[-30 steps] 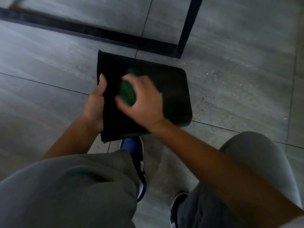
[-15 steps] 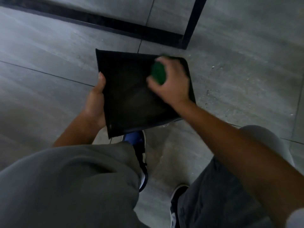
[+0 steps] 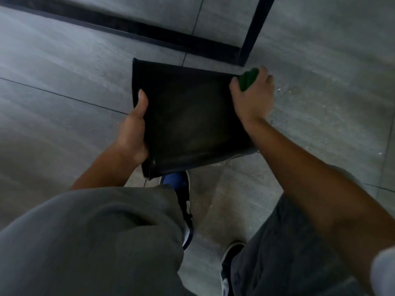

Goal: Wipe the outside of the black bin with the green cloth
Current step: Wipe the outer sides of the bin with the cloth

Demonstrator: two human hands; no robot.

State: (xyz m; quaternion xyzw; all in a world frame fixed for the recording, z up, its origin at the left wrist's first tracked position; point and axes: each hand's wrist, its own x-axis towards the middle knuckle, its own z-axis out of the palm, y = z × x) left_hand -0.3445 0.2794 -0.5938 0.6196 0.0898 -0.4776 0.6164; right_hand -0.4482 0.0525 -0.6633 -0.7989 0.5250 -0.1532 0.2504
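Observation:
The black bin [image 3: 190, 120] lies tipped over a grey tiled floor, one flat dark side facing me. My left hand [image 3: 133, 129] grips its left edge, thumb lying along the side. My right hand [image 3: 253, 97] holds a bunched green cloth [image 3: 248, 79] against the bin's far right corner. Only a small part of the cloth shows between thumb and fingers.
A black metal frame [image 3: 254, 33] runs across the floor behind the bin and rises as a post at the right. My knees in grey trousers [image 3: 96, 242] and two shoes [image 3: 181, 199] fill the lower view. Pale specks or wet marks lie on the floor [image 3: 310, 107] to the right.
My right hand has swept the green cloth from the bin's middle to its far right corner. The left hand has kept its grip on the left edge.

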